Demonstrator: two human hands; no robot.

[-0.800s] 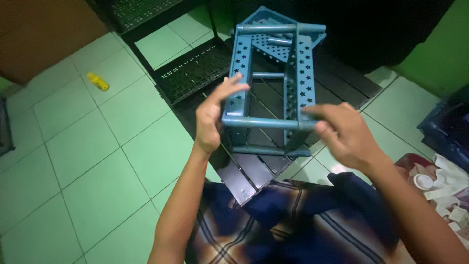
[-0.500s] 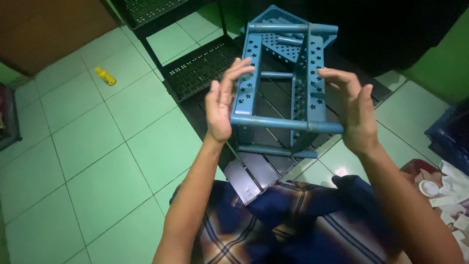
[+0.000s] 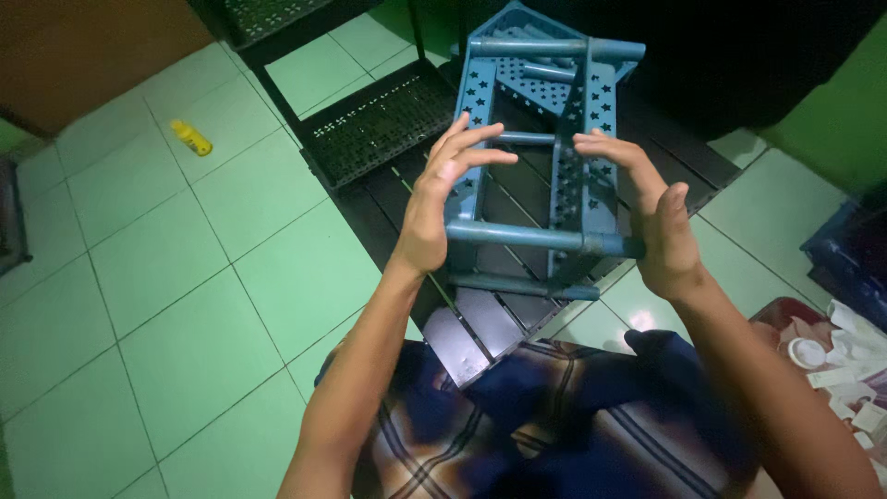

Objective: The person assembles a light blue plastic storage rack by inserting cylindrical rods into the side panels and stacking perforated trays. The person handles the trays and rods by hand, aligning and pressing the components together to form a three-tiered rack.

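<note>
Blue plastic rack frame sits centre of view, w/ star cut-outs along its side panels and round tubes as crossbars, held up over a black slatted panel on the floor. Left hand is against the frame's left side panel — fingers apart and extended, palm pressing the panel, not wrapped round anything. Right hand mirrors it on the right side, fingers spread and curved over the panel's edge, palm near the end of the front tube. So both hands flat-ish, squeezing the frame between them, no closed grip. Below, the person's lap in a dark plaid cloth. Behind the frame, a black perforated shelf lies on the green tiled floor; a small yellow bottle lies well apart, top left. Far right — a heap of white bits, too blurry to tell what.
</note>
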